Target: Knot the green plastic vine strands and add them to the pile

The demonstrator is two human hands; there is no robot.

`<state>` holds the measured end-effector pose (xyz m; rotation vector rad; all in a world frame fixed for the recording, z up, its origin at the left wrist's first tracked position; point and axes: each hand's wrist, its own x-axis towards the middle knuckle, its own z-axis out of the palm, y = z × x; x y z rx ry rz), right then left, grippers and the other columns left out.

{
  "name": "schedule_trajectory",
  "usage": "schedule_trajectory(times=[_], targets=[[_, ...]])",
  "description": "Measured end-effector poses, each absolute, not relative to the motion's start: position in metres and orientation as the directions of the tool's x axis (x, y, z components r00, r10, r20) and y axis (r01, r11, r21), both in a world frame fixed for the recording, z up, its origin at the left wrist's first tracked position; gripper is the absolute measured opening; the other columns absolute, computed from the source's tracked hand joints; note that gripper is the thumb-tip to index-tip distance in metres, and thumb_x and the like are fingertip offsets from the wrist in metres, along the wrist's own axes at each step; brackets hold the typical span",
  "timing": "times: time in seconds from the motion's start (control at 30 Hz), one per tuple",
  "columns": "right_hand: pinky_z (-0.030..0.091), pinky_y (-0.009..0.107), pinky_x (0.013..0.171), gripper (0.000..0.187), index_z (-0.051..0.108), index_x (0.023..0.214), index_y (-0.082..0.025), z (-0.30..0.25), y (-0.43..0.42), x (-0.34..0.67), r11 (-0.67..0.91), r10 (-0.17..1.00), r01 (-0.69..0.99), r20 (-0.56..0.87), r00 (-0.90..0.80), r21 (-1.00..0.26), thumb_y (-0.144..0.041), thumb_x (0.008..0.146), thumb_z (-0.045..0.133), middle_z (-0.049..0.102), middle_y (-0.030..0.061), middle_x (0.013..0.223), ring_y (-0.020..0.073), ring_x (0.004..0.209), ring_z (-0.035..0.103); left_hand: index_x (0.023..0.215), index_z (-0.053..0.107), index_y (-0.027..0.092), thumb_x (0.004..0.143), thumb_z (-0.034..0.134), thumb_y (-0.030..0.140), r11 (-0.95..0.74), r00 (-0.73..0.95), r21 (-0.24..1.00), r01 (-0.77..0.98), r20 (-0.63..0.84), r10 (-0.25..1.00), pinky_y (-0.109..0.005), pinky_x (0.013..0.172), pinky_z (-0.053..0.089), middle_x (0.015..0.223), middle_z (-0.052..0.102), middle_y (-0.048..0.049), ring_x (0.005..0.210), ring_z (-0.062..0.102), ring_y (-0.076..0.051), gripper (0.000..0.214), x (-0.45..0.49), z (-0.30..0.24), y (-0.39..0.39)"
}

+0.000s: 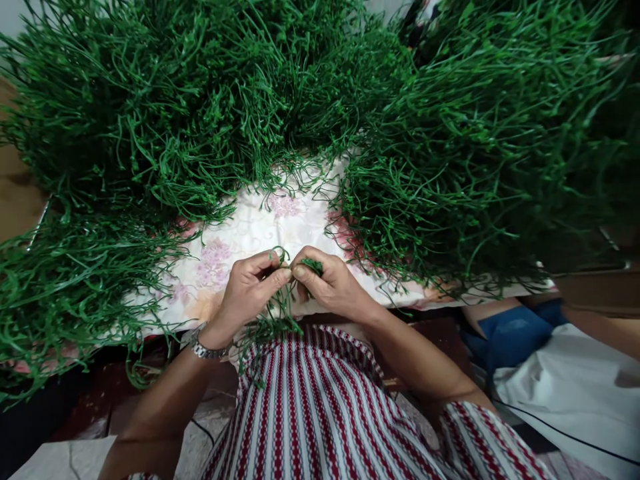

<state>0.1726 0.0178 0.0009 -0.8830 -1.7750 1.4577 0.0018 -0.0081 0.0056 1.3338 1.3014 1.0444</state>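
The floral cloth (250,230) covers the table in front of me, white with faded pink and lilac flowers. Only its middle shows bare. Heaps of green strands (165,113) bury its far side and spill off the left edge, and a second heap (480,153) crowds in from the right, so the cloth's corners are hidden. Below the near edge is a dark reddish floor (95,407). At my right lie a blue cloth (510,333) and a white cloth (575,393), and my red-and-white striped garment (320,413) fills the foreground.

My left grip (250,290), with a metal watch (203,347) on its wrist, and my right grip (333,287) meet over the cloth's near edge. Each has thumb and fingers pressed together on a small green sprig (283,260). Its loose ends (273,327) hang down toward my lap.
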Motion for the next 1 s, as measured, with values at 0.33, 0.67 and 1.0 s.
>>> schedule_trajectory(times=[0.33,0.67,1.0], targets=[[0.037,0.019,0.059,0.015,0.049,0.088,-0.017,-0.008,0.003,0.161,0.153,0.878,0.096,0.09,-0.47,-0.984,-0.031,0.086,0.052,0.05,-0.0021,0.073,0.0085,0.063,0.044,0.062,0.054,0.017,0.081,0.056,0.026,-0.151,0.047,0.909,0.388,0.144,0.988,-0.023,0.058,0.035,0.061,0.045,0.0019,0.06,0.043,-0.011,0.021,0.004,0.002,-0.015],[0.035,0.019,0.06,0.018,0.05,0.066,-0.016,0.005,0.011,0.188,0.417,0.257,-0.029,0.148,-0.955,-0.909,-0.015,0.082,0.042,0.046,-0.0019,0.063,0.008,0.059,0.041,0.057,0.054,0.018,0.08,0.049,0.02,-0.222,0.807,0.948,0.229,-0.057,0.588,-0.026,0.055,0.034,0.053,0.048,-0.0008,0.052,0.045,-0.012,0.024,-0.013,0.028,-0.017],[0.04,0.02,0.057,0.022,0.06,0.077,-0.011,-0.005,0.015,0.181,0.138,0.267,-0.245,0.274,-0.924,-0.96,-0.028,0.086,0.051,0.055,0.0039,0.063,0.0086,0.056,0.048,0.044,0.045,0.018,0.07,0.055,0.023,-0.071,0.637,0.993,0.094,-0.005,0.771,-0.026,0.046,0.026,0.045,0.037,0.0016,0.043,0.032,-0.009,0.028,0.0,0.024,-0.032]])
